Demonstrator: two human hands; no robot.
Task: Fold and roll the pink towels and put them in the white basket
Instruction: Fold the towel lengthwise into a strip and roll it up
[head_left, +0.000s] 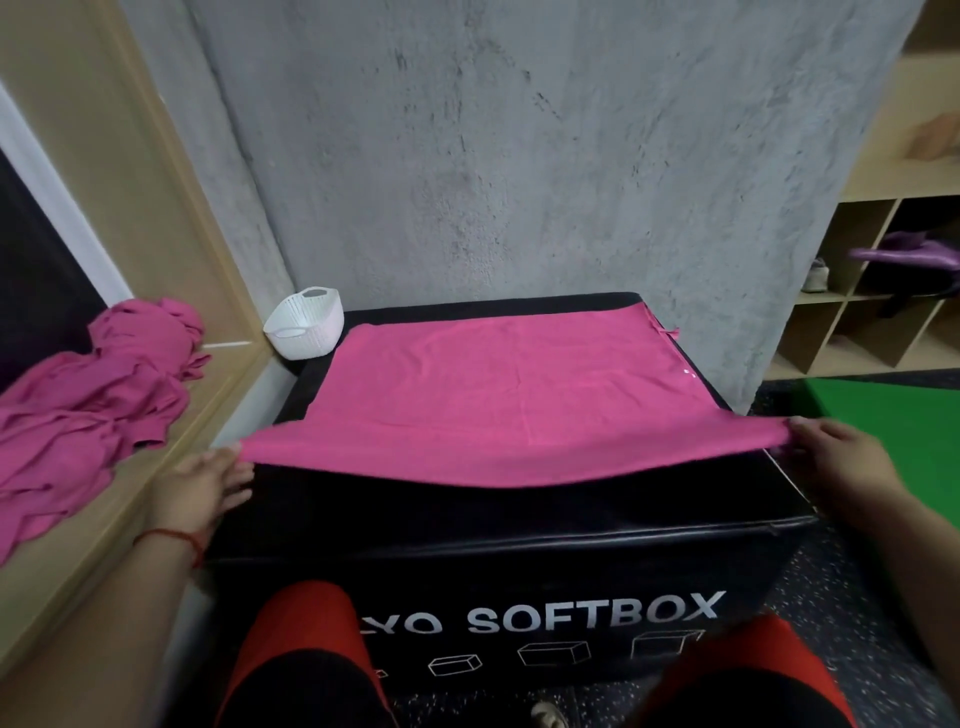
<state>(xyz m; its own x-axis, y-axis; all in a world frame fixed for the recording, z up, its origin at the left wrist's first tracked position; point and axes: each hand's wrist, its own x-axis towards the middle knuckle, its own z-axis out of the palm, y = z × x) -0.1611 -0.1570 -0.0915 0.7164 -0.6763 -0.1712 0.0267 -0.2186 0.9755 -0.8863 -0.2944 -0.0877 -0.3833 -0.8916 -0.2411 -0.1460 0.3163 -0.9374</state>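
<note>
Both hands are on the near edge: left hand (208, 486) pinches one corner of the pink towel (493, 389), right hand (836, 457) pinches the other. That edge is stretched side to side between the fingers, lifted off the black box (493, 525). The rest lies flat straight ahead of them, so I'd guess the fold goes forward. The white basket (304, 322) sits beyond the left fingers, so it's nearer that hand.

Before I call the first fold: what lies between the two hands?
Head view: only the pink towel, its near edge stretched from the left hand to the right hand, which hold its corners above the black softbox.
</note>
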